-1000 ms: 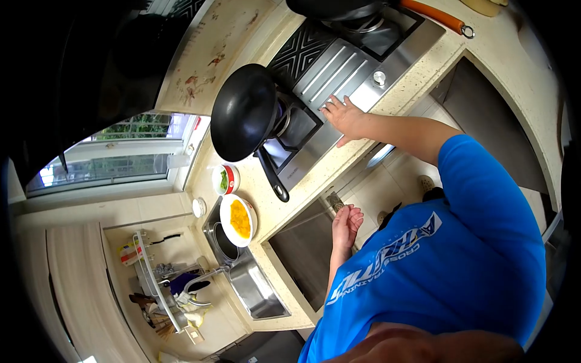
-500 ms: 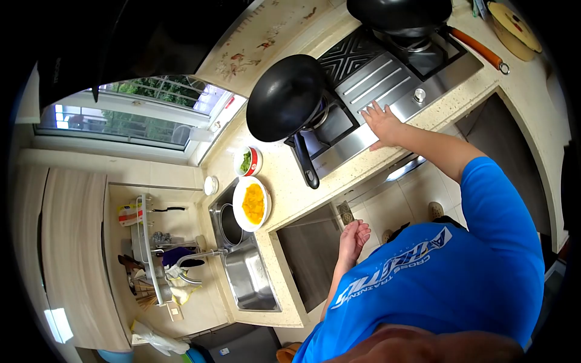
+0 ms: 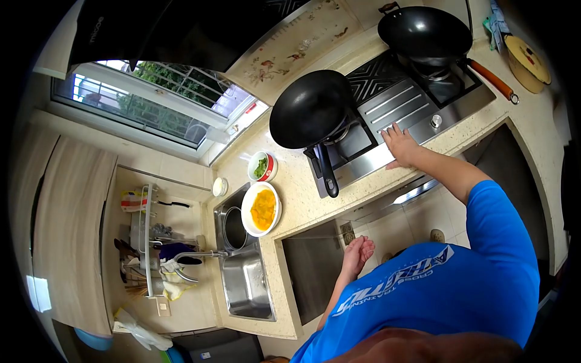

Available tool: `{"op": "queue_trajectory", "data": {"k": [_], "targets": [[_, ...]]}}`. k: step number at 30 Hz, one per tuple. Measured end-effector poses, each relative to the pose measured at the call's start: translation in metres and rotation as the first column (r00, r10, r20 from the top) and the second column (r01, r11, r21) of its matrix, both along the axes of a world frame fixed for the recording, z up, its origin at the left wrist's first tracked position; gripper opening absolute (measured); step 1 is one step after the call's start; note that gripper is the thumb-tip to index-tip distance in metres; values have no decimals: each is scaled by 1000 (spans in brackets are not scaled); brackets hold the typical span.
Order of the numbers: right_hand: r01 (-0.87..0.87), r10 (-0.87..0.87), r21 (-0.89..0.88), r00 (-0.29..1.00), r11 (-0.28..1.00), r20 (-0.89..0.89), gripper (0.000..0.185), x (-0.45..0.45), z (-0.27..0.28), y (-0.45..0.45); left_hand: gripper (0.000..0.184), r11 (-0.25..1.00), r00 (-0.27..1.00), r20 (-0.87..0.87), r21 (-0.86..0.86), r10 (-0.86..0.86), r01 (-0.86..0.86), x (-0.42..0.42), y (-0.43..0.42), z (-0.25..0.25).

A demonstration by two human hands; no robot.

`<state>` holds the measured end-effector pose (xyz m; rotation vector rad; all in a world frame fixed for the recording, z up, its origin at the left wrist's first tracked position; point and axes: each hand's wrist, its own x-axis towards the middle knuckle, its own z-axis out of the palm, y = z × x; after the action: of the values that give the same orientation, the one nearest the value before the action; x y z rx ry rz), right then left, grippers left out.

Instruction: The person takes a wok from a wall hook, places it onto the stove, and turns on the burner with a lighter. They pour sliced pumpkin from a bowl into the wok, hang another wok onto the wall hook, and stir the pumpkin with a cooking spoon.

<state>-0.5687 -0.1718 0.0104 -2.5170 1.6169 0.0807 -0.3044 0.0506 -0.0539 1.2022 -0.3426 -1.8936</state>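
My right hand (image 3: 402, 147) rests on the steel front panel of the gas stove (image 3: 457, 109), fingers spread and thumb toward the front edge. Whatever is under the palm is hidden. To its left, a black wok (image 3: 311, 109) stands on the left burner, its black handle (image 3: 327, 172) pointing toward the counter edge. A round metal knob (image 3: 436, 121) shows to the right of my right hand. My left hand (image 3: 359, 253) hangs in front of the body below counter height, fingers curled in, with nothing visible in it.
Another wok (image 3: 426, 33) with a wooden handle (image 3: 493, 81) sits on the right burner. Left of the stove are a bowl of chopped greens (image 3: 261, 167), a bowl of yellow-orange pieces (image 3: 264, 210) and a sink (image 3: 248, 284). A lidded yellow pot (image 3: 528, 63) stands far right.
The camera view has tilted, shifting the stove, bowls and sink in the picture. My right hand remains on the stove panel, and my left hand stays curled by the body.
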Motion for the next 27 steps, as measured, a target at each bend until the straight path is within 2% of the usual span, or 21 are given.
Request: {"op": "queue_trajectory", "data": {"k": [9,27], "targets": [[45,-46,29,998,999,35,103,5,8,3,17,1000,1000,-8,-18,10,-10,8,1,-6],[96,-96,58,995,994,-3,102,19,19,4,18,996,997,2,-16,83,-82,24,1,-11]]}}
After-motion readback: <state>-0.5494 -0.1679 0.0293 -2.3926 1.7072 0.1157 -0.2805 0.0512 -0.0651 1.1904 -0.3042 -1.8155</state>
